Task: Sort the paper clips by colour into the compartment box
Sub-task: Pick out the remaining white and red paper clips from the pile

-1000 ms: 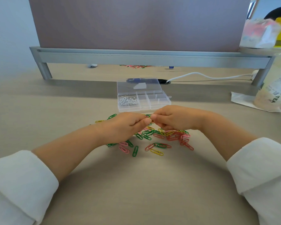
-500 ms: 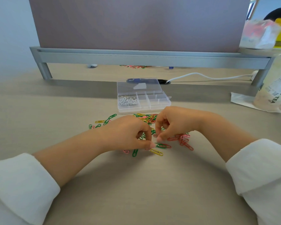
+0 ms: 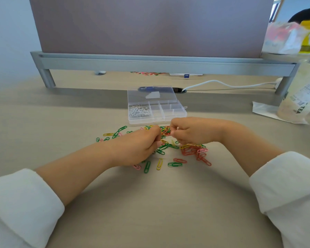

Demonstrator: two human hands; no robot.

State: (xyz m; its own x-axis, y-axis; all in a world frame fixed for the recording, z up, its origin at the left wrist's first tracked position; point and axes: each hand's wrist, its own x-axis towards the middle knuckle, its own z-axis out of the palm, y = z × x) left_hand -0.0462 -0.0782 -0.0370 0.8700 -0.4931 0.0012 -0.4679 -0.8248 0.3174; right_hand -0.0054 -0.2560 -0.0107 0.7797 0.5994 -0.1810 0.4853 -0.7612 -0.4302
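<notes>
Now left hand (image 3: pixel 141 145) and right hand (image 3: pixel 191 130) curl over the paper clips (image 3: pixel 191 150) on the tabletop (image 3: pixel 150 203), any pinch hidden, with the compartment box (image 3: pixel 157 120) at twelve o'clock, nearer the right hand.

**Plastic, Coated Wire, Wood Grain**

The clear compartment box (image 3: pixel 157 119) is smooth, glossy plastic. The green, red, yellow and pink wire paper clips (image 3: pixel 174 164) carry a shiny coating. The beige desk (image 3: pixel 150 203) looks like matt wood-grain laminate, the grey rail (image 3: pixel 150 64) brushed metal, the white sleeves (image 3: pixel 20 203) soft cloth.

Green, yellow, red, pink paper clips (image 3: pixel 174 164); white clips (image 3: pixel 139 111) in clear box (image 3: pixel 175 117).
</notes>
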